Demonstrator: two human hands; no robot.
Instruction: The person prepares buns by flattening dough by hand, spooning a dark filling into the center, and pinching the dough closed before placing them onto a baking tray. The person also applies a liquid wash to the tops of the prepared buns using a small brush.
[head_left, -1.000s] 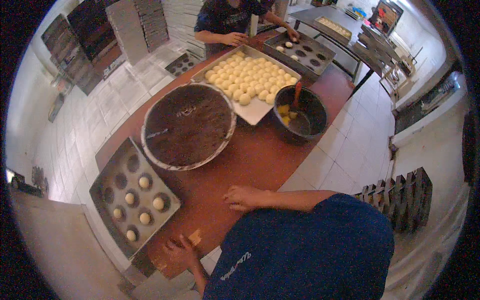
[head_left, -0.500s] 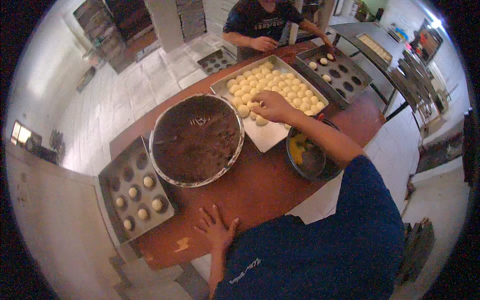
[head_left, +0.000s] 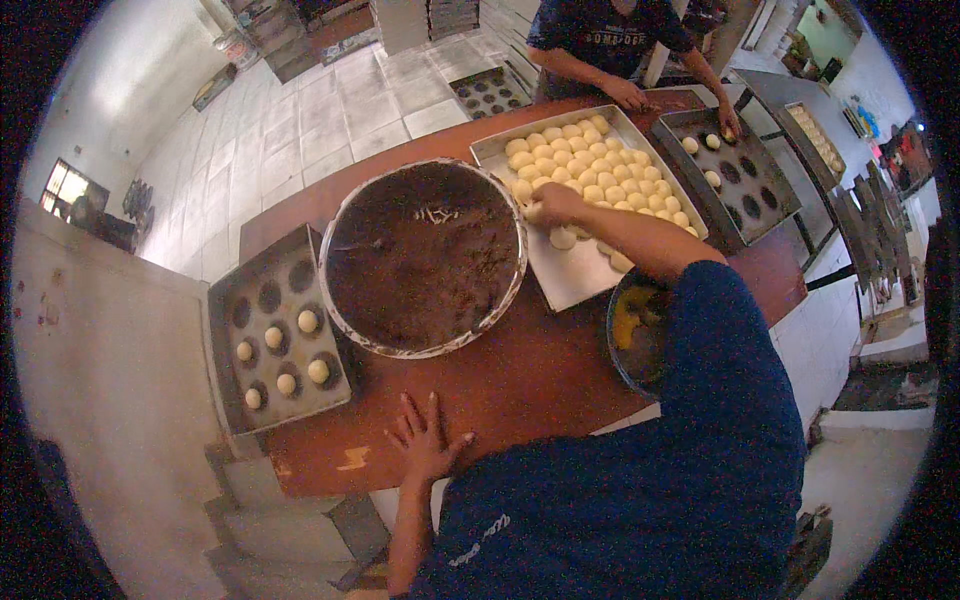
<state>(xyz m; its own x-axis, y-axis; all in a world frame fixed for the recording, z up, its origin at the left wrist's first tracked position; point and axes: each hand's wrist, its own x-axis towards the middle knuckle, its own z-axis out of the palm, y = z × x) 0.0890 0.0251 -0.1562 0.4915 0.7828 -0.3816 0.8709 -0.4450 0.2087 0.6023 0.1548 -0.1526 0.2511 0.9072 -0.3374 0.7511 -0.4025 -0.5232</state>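
Note:
My right hand is closed on a pale dough ball, between the near left edge of a metal tray and the large bowl. Rows of round yellowish dough balls fill most of that tray. The round bowl holds a dark brown crumbly filling. Flat on the red-brown table lies my left hand, fingers spread, holding nothing. Left of the bowl, a moulded baking pan has dough balls in several of its hollows.
A dark bowl with yellow liquid stands beneath my right arm. Across the table, a co-worker's hand reaches into another moulded pan. More trays stand at the far right, and one pan lies beyond the table.
My right hand has moved from over the dough balls toward the bowl, with a dough ball in its fingers. My left hand stays spread on the table. The whole view has shifted.

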